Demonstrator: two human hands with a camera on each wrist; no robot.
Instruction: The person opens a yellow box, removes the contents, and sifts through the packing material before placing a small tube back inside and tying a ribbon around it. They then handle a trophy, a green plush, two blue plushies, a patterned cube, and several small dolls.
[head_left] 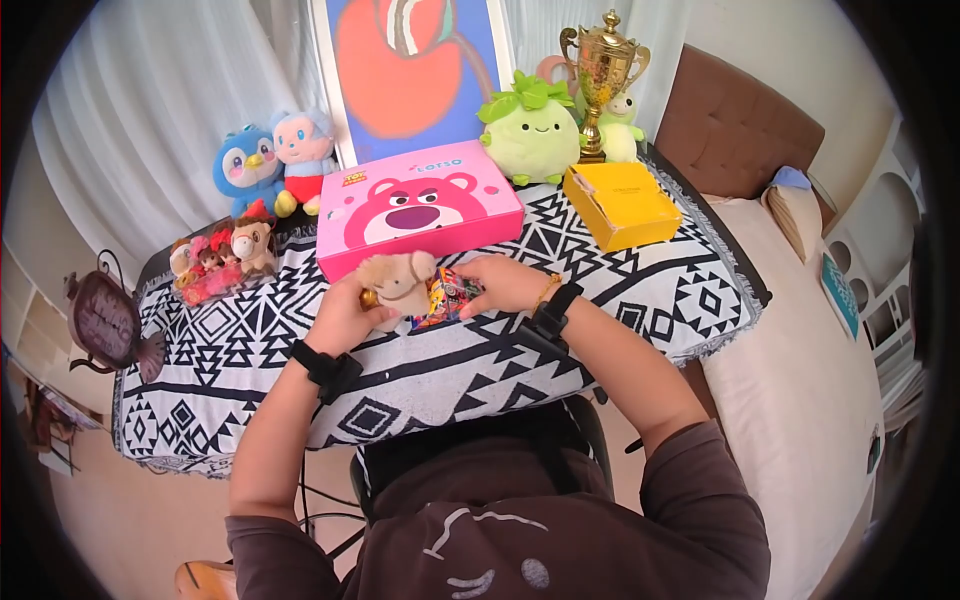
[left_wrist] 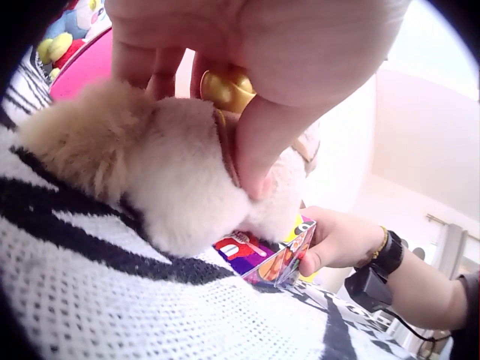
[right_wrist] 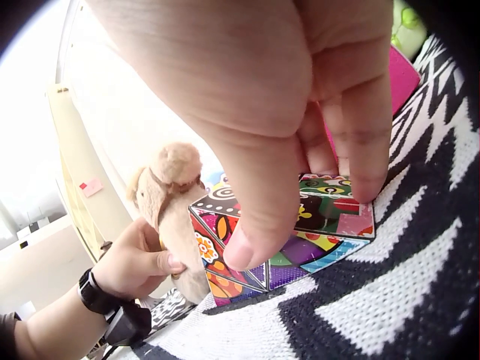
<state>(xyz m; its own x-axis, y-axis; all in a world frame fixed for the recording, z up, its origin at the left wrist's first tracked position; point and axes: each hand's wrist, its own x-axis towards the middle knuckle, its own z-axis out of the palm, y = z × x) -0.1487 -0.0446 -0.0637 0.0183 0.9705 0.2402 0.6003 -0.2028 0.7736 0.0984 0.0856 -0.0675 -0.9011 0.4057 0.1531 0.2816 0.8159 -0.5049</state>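
In the head view my left hand (head_left: pixel 340 312) grips a cream plush animal (head_left: pixel 398 288) with a tan tuft of fur. The left wrist view shows its thumb pressed into the fluffy body (left_wrist: pixel 187 169), beside a shiny gold part (left_wrist: pixel 227 90). My right hand (head_left: pixel 510 284) holds a brightly patterned block (head_left: pixel 452 299) just right of the plush. Seen from the right wrist, its thumb lies on one face of the block (right_wrist: pixel 289 255) and its fingers reach behind the far edge. The block stands on the cloth, close against the plush.
A pink bear box (head_left: pixel 430 205) stands behind the hands. At right are a yellow box (head_left: pixel 625 210), a green plush (head_left: pixel 535 140) and a gold trophy (head_left: pixel 603 75). Several small dolls (head_left: pixel 225 262) and two blue plush toys (head_left: pixel 250 170) sit left. A patterned cloth (head_left: pixel 420 385) covers the table.
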